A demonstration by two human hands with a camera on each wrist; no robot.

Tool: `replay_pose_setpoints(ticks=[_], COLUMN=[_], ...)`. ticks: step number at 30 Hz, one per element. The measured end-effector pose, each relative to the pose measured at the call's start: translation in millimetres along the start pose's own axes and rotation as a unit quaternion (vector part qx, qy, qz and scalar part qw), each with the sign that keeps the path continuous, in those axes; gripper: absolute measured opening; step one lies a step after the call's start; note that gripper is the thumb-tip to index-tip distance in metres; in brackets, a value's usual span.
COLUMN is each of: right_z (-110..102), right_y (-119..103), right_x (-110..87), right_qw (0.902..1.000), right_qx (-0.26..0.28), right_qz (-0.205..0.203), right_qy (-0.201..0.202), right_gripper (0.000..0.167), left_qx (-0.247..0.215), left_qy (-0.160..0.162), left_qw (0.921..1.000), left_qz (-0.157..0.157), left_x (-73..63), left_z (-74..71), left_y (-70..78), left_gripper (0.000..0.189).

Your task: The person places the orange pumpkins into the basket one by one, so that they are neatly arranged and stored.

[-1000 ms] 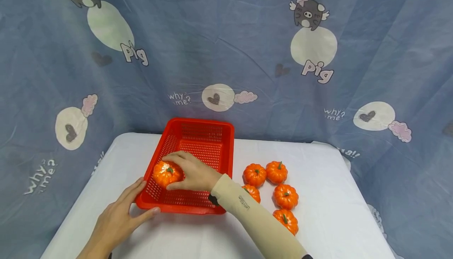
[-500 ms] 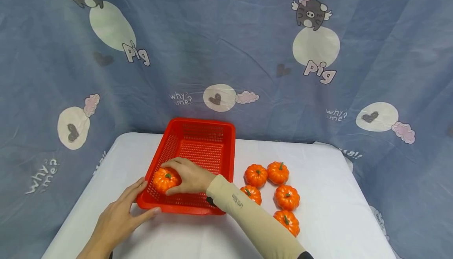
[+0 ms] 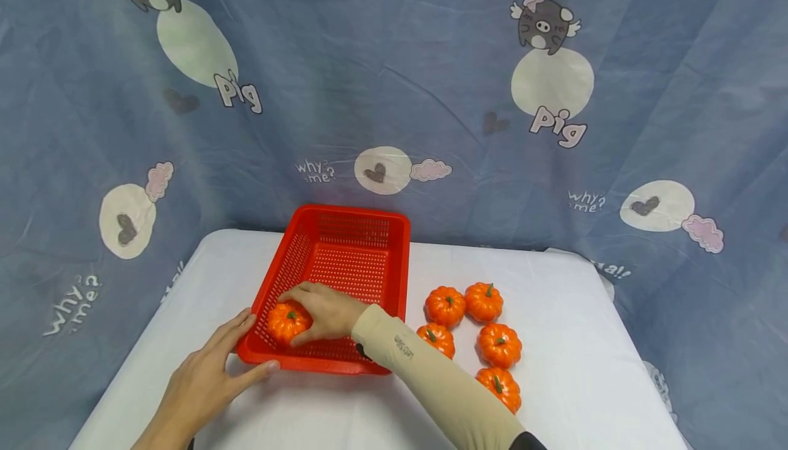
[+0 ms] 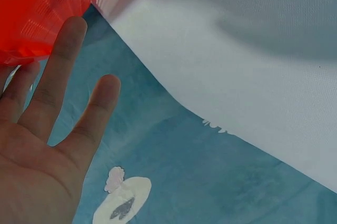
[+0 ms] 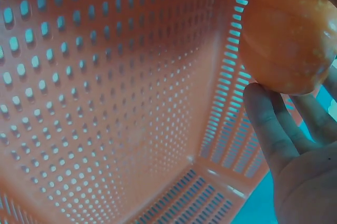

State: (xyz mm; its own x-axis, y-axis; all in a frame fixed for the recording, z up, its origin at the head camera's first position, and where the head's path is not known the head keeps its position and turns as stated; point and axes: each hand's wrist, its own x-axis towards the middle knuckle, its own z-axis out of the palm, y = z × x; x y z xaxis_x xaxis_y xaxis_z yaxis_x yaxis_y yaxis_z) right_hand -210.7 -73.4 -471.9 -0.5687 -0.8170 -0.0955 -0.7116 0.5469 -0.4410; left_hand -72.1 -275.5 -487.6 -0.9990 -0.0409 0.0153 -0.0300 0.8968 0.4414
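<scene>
Pumpkin, glossy orange with a green stem, is inside the red basket, toward the basket's near left corner; whether it bears on the basket's floor I cannot tell; the right hand grips it, thumb and fingers curled round its side; it looks light, stiff and a little slippery, probably not fragile, so a wide hold on the ribbed sides should serve better than the short stem; the left hand is spread at the basket's near left corner, seemingly touching it; five other pumpkins lie right of the basket; white cloth lies beneath the basket, blue printed fabric hangs behind it.
</scene>
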Motion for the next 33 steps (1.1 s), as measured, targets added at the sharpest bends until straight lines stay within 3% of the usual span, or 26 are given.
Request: replay_pose_setpoints(ticks=[15,33], right_z=[11,18], right_y=[5,10], right_x=[2.5,7.1], right_qw=[0.9985,0.9967], right_qx=[-0.028,-0.038], right_qz=[0.039,0.043], right_qy=[-0.027,-0.057], right_gripper=[0.077,0.079], left_qx=[-0.002,-0.008], left_qy=[0.005,0.005], left_qw=[1.0,1.0], left_qz=[0.0,-0.001], left_x=[-0.3,-0.3], left_z=[-0.1,0.5], left_y=[-0.3,-0.7], left_gripper=[0.112,0.112])
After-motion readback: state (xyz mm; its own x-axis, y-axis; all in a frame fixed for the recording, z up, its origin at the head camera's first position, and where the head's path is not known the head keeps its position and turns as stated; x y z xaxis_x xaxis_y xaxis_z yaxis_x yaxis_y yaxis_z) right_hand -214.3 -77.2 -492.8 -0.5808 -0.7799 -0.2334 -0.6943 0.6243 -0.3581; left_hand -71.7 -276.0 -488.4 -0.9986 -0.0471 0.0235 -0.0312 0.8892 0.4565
